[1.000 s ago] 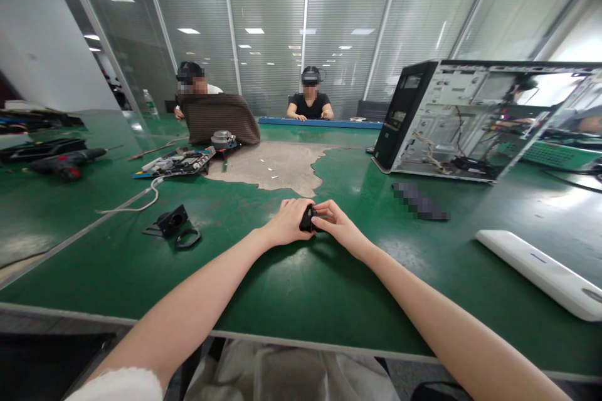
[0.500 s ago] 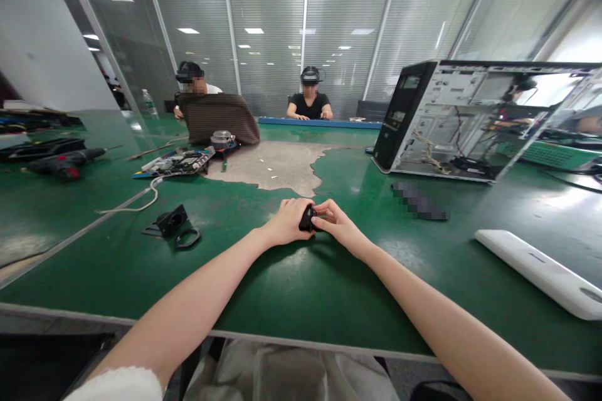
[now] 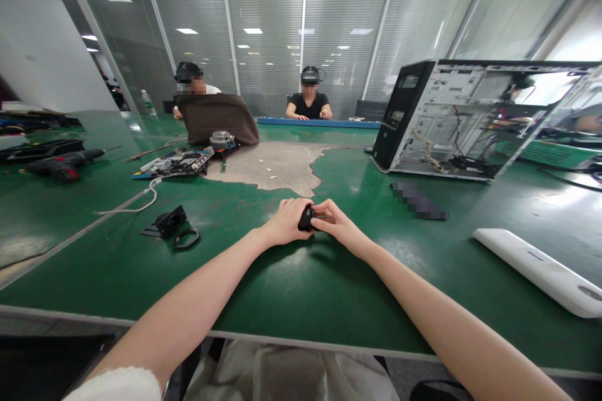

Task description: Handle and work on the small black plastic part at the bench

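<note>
Between my two hands, just above the green table [image 3: 282,288], is a small black part [image 3: 305,219], mostly covered by fingers; I cannot make out its exact kind. My left hand [image 3: 285,222] is wrapped round its left side. From the right, my right hand [image 3: 335,220] pinches its right end with thumb and fingertips. To the left on the table lie a black plastic bracket [image 3: 172,222] with a round opening and a black ring [image 3: 187,238] with angular edges.
A computer case [image 3: 403,119] with its side open stands at right. Nearer are a blurred dark object [image 3: 418,200] and a long white device [image 3: 536,269]. At left lie a circuit board [image 3: 174,164], a cable [image 3: 153,194] and a power drill [image 3: 66,164]. Two people sit across the table.
Both hands keep their hold on the black part and stay almost in place. A little more of the part shows between the hands. The whole view has shifted very slightly.
</note>
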The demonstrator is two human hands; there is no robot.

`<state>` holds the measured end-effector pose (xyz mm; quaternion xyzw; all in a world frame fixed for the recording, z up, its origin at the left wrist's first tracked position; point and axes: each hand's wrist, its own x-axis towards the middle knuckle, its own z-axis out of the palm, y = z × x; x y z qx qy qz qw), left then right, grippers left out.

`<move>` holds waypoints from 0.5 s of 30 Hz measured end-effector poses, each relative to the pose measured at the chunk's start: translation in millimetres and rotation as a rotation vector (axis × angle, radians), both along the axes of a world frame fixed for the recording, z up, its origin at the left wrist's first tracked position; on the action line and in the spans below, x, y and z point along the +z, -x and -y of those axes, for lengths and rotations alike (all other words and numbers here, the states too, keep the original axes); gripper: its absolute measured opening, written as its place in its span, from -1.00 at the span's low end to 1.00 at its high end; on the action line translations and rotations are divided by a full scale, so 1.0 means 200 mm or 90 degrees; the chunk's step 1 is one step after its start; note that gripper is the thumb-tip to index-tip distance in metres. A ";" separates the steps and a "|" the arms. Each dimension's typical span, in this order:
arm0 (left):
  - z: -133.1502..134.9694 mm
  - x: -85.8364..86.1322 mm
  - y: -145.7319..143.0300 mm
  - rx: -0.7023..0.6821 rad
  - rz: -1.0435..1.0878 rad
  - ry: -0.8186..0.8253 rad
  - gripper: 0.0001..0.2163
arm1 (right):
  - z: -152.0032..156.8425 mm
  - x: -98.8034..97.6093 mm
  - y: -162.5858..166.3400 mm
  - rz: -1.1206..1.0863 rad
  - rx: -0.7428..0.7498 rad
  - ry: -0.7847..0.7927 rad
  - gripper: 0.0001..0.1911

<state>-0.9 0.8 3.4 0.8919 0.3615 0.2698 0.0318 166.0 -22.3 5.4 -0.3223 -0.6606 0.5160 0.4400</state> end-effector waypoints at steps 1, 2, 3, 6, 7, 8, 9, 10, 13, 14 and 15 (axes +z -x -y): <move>0.00 0.00 0.00 0.001 0.002 0.000 -0.51 | 0.00 0.00 0.01 0.003 -0.016 -0.002 -0.75; 0.00 0.00 0.00 0.002 0.003 0.001 -0.50 | 0.00 0.00 0.01 0.005 -0.029 -0.004 -0.76; 0.00 0.00 0.00 0.002 0.003 0.003 -0.50 | 0.00 0.00 0.02 0.007 -0.038 -0.004 -0.75; 0.00 0.00 0.00 0.003 0.002 0.007 -0.51 | -0.01 -0.02 0.02 0.017 -0.054 0.015 -0.72; 0.00 0.00 0.00 0.003 0.002 0.007 -0.52 | -0.02 -0.02 0.02 0.024 -0.060 0.023 -0.70; 0.00 0.00 0.00 0.002 0.001 0.007 -0.52 | -0.02 -0.02 0.02 0.031 -0.065 0.030 -0.70; 0.00 0.00 0.00 0.001 0.000 0.005 -0.52 | -0.02 -0.02 0.01 0.037 -0.066 0.035 -0.69; 0.00 0.00 0.00 0.001 -0.001 0.003 -0.52 | -0.02 -0.02 0.01 0.039 -0.060 0.036 -0.69; 0.00 0.00 0.00 -0.002 -0.006 0.001 -0.50 | -0.02 -0.01 0.00 0.020 0.000 0.022 -0.65; 0.00 0.00 0.00 -0.003 -0.007 0.001 -0.50 | -0.02 -0.01 -0.01 0.012 0.018 0.016 -0.63; 0.00 0.00 0.00 -0.002 -0.007 0.001 -0.49 | -0.01 0.00 -0.01 0.007 0.028 0.012 -0.63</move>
